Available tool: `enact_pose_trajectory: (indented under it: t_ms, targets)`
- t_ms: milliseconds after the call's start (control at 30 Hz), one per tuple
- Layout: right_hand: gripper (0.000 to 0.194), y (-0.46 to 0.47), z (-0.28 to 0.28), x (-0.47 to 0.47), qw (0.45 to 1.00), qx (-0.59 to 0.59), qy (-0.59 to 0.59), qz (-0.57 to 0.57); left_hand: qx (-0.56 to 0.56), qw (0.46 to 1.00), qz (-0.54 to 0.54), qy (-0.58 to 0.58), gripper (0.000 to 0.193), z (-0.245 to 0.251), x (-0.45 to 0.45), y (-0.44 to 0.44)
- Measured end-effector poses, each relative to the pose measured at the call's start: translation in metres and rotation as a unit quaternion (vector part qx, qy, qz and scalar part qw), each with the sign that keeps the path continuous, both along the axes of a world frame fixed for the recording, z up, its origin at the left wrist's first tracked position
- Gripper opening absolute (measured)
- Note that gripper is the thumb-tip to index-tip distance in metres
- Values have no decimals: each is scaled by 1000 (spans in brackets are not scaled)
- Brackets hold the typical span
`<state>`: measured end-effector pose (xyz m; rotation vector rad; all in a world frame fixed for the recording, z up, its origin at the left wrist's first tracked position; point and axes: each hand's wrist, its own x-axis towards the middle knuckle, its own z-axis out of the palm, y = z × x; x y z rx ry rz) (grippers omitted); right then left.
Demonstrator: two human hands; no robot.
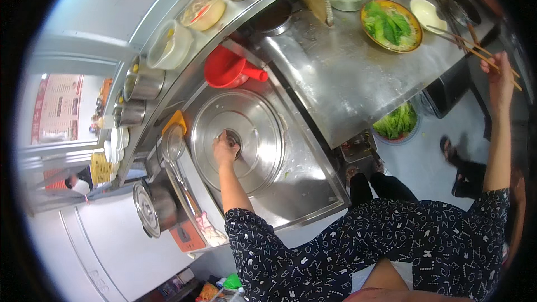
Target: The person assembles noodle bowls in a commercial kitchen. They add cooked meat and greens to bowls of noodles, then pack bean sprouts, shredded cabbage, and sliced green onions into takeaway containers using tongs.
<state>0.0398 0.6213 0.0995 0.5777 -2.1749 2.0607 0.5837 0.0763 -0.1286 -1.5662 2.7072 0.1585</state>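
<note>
My left hand (225, 149) grips the knob at the centre of a large round steel lid (260, 142), which lies flat in the steel counter. Long wooden chopsticks (476, 48) are held in my right hand (499, 73), out at the far right beyond the worktop's edge. Their tips point left, towards a small white bowl (428, 13). Left of that bowl stands a yellow-rimmed plate (410, 45) bearing leafy greens (390, 25) over pale food. Whatever lies under the lid is hidden.
A red plastic ladle (226, 67) lies behind the lid. Left of it rest a wire strainer (173, 142) and a lidded pot (161, 207). Tubs (170, 48) line the shelf. A basket of lettuce (394, 121) sits on the floor, near another person's foot (449, 149).
</note>
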Motion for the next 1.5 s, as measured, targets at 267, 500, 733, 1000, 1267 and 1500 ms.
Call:
enact_pose_trajectory:
  t_ms: [267, 500, 733, 1000, 1267, 1500]
  targets:
    - [35, 94, 24, -56, 992, -112, 28, -43, 183, 972, 65, 128, 74, 0, -12, 7]
    - [32, 99, 40, -222, 989, 92, 46, -107, 81, 890, -76, 442, 24, 130, -256, 207]
    - [29, 73, -21, -395, 977, 200, 60, -51, 724, 617, -82, 297, 52, 181, -632, 442]
    - [29, 98, 19, -393, 997, 77, -4, 24, 857, 320, -1, 405, 27, 154, -763, 499]
    - [23, 93, 70, -347, 970, 129, 86, 188, 823, 413, 44, 387, 49, 246, -625, 466]
    - [18, 31, 82, -268, 932, 91, 44, 347, 737, 496, 90, 451, 53, 313, -499, 455]
